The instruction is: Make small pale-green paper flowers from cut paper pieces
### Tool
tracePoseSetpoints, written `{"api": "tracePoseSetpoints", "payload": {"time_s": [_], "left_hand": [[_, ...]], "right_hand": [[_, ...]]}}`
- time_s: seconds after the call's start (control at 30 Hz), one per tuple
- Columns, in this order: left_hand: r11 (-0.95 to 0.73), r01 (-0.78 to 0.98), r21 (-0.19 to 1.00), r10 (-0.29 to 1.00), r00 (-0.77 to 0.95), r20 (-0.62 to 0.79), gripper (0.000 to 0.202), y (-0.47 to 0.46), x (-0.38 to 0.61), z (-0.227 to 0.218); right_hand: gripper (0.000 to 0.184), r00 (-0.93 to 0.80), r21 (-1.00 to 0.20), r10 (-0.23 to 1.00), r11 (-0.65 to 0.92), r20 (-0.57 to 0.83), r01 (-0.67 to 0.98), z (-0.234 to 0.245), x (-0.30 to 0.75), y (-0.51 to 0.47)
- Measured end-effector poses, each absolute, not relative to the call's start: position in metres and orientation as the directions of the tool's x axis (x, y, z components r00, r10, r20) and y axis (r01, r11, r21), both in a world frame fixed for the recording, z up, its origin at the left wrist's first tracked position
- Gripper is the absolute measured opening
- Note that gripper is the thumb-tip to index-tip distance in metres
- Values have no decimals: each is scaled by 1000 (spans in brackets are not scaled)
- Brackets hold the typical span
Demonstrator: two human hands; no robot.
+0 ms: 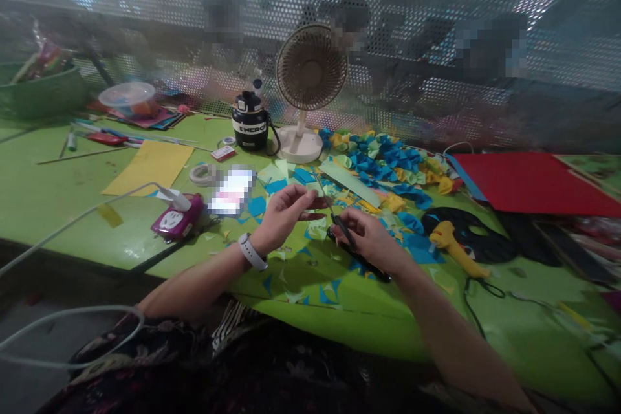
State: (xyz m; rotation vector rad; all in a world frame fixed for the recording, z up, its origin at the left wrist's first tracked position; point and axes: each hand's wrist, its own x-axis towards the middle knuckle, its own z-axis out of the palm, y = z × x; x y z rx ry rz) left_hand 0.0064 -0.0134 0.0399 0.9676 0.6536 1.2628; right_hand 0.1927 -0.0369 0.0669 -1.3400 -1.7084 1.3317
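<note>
Head view: right hand [371,242] is pinching a slim pointed tool [341,225] above the green table [63,207], while left hand [284,215] is extending its fingers beside the tip, any hold too small to tell.

White capital letters on the black insulated jug [250,124] read "ENERG", the rest of the word curving out of sight. A small red-and-white packet [223,153] on the counter [58,187] carries printing too small to read, and the white card [231,191] beside it is pixelated beyond reading.
</note>
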Motion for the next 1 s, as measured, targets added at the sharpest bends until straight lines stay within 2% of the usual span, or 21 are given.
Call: {"api": "tracePoseSetpoints", "payload": {"time_s": [0.27, 0.6, 1.0], "left_hand": [[2, -478, 879, 976, 191, 102, 42, -12, 5, 39], [38, -435, 900, 953, 286, 97, 44, -8, 4, 37], [12, -455, 890, 967, 233, 106, 43, -6, 2, 37]], "right_hand": [[52, -309, -923, 939, -21, -150, 385, 70, 192, -38], [55, -322, -913, 934, -10, -154, 409, 72, 196, -37], [54, -325, -922, 932, -26, -162, 386, 70, 198, -36]]}}
